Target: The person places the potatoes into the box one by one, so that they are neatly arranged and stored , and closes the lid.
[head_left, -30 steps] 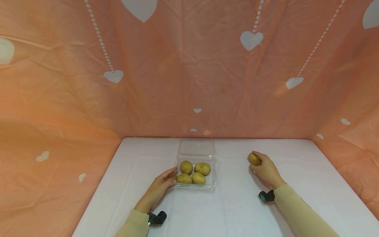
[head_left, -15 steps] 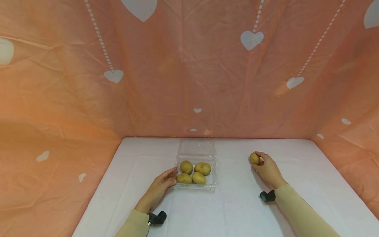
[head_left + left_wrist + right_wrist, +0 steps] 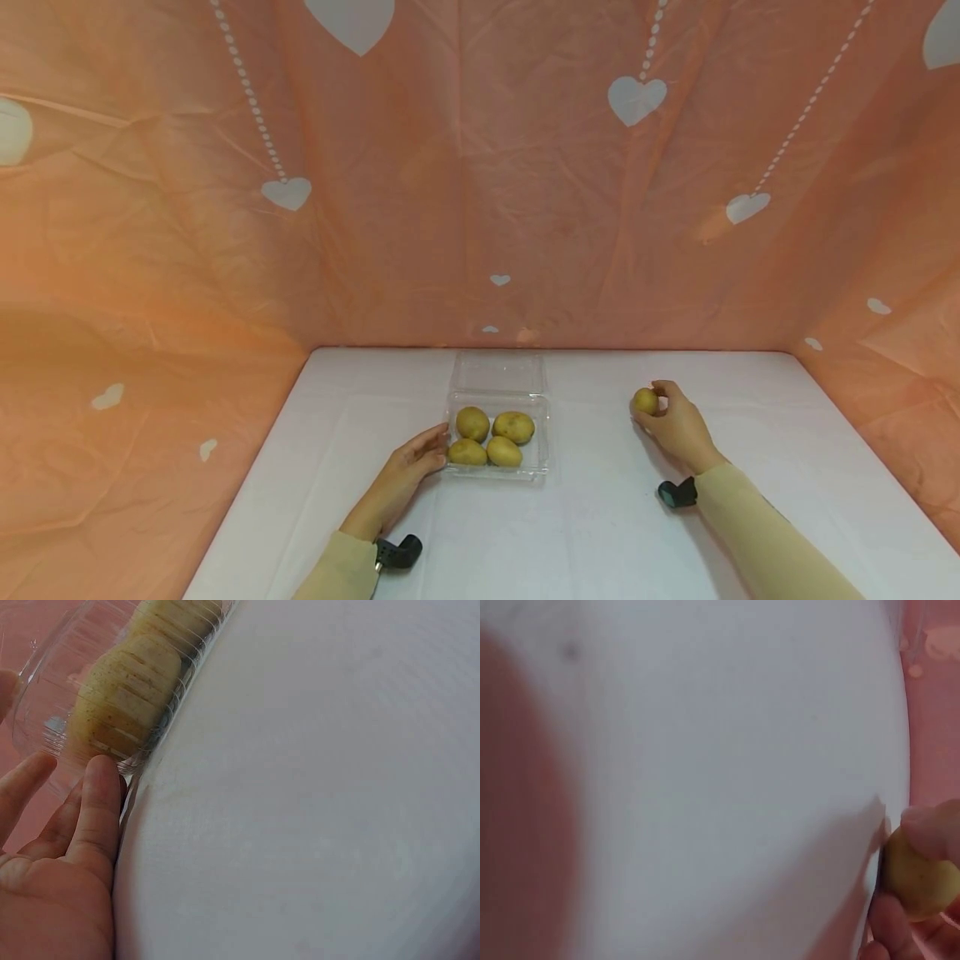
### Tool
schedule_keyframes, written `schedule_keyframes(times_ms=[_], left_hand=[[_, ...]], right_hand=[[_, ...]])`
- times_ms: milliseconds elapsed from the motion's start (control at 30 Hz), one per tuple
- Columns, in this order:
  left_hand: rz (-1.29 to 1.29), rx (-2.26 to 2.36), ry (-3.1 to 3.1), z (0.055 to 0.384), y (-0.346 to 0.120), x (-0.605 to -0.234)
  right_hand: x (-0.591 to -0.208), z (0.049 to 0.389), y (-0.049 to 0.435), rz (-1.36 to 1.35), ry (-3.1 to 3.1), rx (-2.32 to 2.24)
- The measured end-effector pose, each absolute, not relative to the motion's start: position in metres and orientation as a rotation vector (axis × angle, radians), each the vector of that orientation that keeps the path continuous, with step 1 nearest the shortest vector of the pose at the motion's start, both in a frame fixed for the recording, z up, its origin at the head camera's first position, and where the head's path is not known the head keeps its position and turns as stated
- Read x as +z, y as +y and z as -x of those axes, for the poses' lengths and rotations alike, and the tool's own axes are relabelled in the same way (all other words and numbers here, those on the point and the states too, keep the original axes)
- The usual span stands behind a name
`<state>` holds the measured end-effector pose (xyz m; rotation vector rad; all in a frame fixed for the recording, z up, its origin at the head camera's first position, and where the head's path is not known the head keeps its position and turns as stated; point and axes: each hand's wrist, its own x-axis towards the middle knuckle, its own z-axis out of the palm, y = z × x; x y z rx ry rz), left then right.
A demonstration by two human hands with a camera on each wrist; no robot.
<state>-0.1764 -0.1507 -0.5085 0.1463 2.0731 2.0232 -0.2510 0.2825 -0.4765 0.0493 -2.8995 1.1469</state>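
Observation:
A clear plastic clamshell box [image 3: 537, 457] stands at the middle of the table with its lid [image 3: 498, 372] folded back. Several yellow-brown potatoes [image 3: 513, 427] lie in it. My left hand [image 3: 405, 471] is at the box's left side, fingers fairly straight and fingertips right at the wall. In the left wrist view, potatoes [image 3: 127, 694] show through the ribbed wall just beyond those fingers. Off to the right of the box, my right hand [image 3: 681, 429] holds another potato [image 3: 644, 401] between thumb and fingers. The right wrist view shows that potato [image 3: 919, 881] close over the table.
A white cloth [image 3: 600, 533] covers the table. Behind it and along both sides hangs an orange-pink curtain [image 3: 540, 208] with white hearts. A dark camera [image 3: 401, 551] is strapped at the left wrist, another [image 3: 677, 493] at the right.
The potato in my right hand has turned a little between the fingers and shifted slightly. My left hand and the box have stayed in place.

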Motion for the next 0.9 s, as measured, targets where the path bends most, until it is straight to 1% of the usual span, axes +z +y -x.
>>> schedule_keyframes(times_ms=[233,467,900], left_hand=[[-0.154,2.025,2.082,0.176,-0.151,-0.509],[-0.144,2.031,2.083,0.176,-0.151,-0.51],[-0.134,2.031,2.075,0.176,-0.151,-0.509]], right_hand=[[-0.475,0.249,0.274,-0.092,-2.897,1.131],[-0.463,0.242,0.246,-0.177,-2.861,1.226],[-0.45,0.216,0.175,-0.549,-2.64,1.31]])
